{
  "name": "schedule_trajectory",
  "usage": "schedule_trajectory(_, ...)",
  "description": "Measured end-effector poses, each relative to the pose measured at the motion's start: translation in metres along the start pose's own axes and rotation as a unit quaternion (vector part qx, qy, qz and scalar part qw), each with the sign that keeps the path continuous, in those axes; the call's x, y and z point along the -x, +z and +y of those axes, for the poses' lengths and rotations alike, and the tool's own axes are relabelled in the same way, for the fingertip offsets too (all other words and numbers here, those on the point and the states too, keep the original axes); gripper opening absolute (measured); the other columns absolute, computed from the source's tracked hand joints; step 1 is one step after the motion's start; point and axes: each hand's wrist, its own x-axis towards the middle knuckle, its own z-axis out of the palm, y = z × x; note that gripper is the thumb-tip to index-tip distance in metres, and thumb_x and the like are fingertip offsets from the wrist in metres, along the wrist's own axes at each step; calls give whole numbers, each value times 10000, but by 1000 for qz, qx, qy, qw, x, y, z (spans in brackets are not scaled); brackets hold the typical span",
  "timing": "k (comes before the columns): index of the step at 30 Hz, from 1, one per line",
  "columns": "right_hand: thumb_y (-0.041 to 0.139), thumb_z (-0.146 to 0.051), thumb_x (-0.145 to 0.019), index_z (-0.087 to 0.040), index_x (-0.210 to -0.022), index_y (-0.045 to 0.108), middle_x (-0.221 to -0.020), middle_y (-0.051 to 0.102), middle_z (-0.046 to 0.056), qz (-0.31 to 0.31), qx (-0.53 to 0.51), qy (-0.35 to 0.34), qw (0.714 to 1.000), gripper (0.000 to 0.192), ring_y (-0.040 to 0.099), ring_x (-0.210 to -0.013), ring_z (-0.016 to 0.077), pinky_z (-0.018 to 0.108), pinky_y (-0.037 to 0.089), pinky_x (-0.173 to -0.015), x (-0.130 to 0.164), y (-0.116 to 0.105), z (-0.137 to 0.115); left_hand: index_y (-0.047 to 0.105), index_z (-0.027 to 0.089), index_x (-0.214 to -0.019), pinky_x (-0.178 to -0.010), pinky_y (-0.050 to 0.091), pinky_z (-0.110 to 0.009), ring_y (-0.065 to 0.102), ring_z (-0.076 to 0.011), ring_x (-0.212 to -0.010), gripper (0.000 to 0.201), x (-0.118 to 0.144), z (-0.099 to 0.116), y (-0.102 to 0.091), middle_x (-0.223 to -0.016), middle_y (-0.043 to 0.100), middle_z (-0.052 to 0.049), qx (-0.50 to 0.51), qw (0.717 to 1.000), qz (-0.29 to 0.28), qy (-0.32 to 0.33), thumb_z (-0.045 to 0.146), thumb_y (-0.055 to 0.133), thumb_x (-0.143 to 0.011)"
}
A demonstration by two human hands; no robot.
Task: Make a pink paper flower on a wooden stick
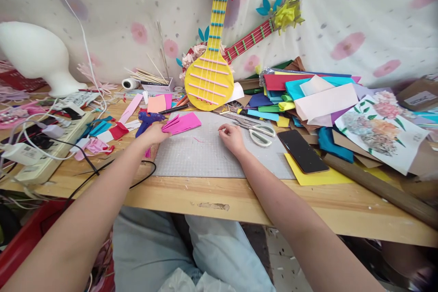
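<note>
My left hand (154, 134) holds a fan of pink paper pieces (182, 123) by their left end, at the upper left corner of the grey cutting mat (208, 155). A blue glue gun (148, 120) lies just behind that hand. My right hand (232, 138) rests on the mat with its fingers curled, and nothing shows in it. White-handled scissors (257, 132) lie right beside it, to its right. A black phone (302, 151) sits on a yellow sheet (316, 177) further right.
A yellow paper guitar (210, 73) leans on the flowered cloth behind the mat. Stacked coloured sheets (308, 93) and a flower print (383, 127) fill the right side. A power strip (51, 146) with cables lies at left, a white foam head (37, 54) behind it. The wooden table edge (219, 203) runs in front.
</note>
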Motion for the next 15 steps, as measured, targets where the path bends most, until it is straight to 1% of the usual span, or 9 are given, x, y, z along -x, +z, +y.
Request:
schedule_trajectory(1, 455, -277, -735, -234, -803, 641, -675, 576, 20, 1, -3, -2, 1000, 202, 448, -838, 198, 303, 341, -783, 0, 1, 0, 668, 171, -798, -737, 445, -282, 616, -229, -761, 278, 1, 1, -5, -727, 669, -41, -96, 995, -31, 2, 200, 652, -522)
schedule_trajectory(3, 459, -264, -729, -235, -791, 642, -665, 575, 13, 3, -7, -8, 1000, 195, 448, -820, 189, 296, 336, -779, 1, 3, 0, 621, 160, -1015, -737, 446, -275, 621, -232, -839, 394, 3, 6, -13, -892, 677, -73, -268, 959, -91, 14, 240, 572, -632)
schedule_trajectory(4, 460, -258, -727, -235, -784, 642, -659, 574, 10, 4, -7, -12, 1000, 192, 447, -810, 185, 295, 333, -776, 1, 3, 0, 587, 149, -1084, -735, 447, -274, 619, -236, -870, 427, 4, 8, -16, -951, 669, -93, -325, 939, -111, 11, 249, 532, -673)
schedule_trajectory(6, 460, -254, -726, -234, -775, 641, -652, 574, 8, 6, -7, -19, 1000, 188, 444, -793, 181, 292, 330, -770, 2, 5, 0, 571, 116, -1105, -730, 447, -276, 614, -247, -907, 422, 7, 12, -21, -1007, 652, -136, -405, 902, -148, -8, 260, 475, -720)
schedule_trajectory(8, 461, -254, -727, -230, -773, 641, -650, 573, 10, 8, -8, -21, 1000, 188, 440, -788, 180, 289, 330, -764, 2, 5, 1, 609, 82, -1023, -718, 448, -286, 612, -269, -910, 374, 8, 12, -24, -1004, 646, -178, -450, 873, -187, -29, 259, 450, -735)
schedule_trajectory(10, 463, -255, -728, -228, -775, 642, -647, 572, 12, 7, -11, -18, 1000, 187, 437, -789, 182, 286, 332, -758, 3, 5, 1, 629, 70, -963, -706, 446, -303, 611, -291, -901, 340, 9, 8, -28, -998, 641, -203, -465, 859, -212, -34, 236, 453, -725)
schedule_trajectory(12, 465, -253, -727, -229, -773, 641, -644, 570, 12, 4, -12, -16, 1000, 184, 434, -790, 184, 286, 332, -757, 3, 5, 1, 620, 79, -986, -697, 444, -318, 614, -303, -883, 347, 10, 2, -33, -984, 645, -200, -459, 860, -222, -24, 209, 475, -698)
schedule_trajectory(15, 467, -247, -724, -231, -767, 640, -642, 569, 11, 3, -11, -23, 1000, 179, 432, -790, 184, 288, 331, -760, 2, 6, 1, 579, 89, -1069, -687, 443, -325, 617, -305, -853, 428, 12, -6, -38, -934, 657, -177, -444, 870, -215, -15, 208, 517, -664)
